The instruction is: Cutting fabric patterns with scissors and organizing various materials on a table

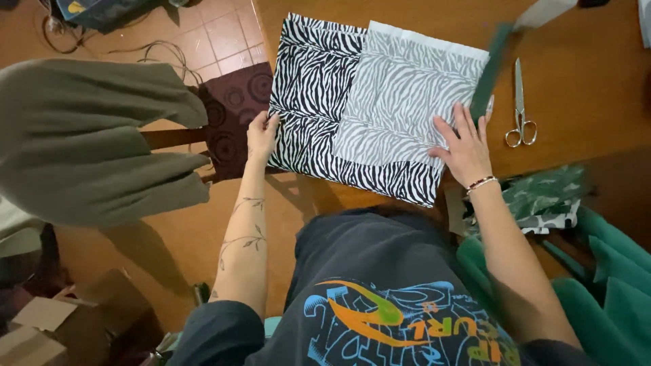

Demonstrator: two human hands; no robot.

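Two hands hold the zebra-print fabric [319,102] flat on the wooden table [583,74]. Left hand [261,135] pinches its edge; right hand [466,146] presses down, fingers spread. Scissors [520,108] lie just beyond the right hand.

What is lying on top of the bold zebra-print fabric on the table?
A paler, greyish zebra-print piece covers the right part of the bold zebra-print fabric. The right hand presses its edge; the left hand holds the bold fabric's left edge. What the pale piece covers underneath cannot be seen.
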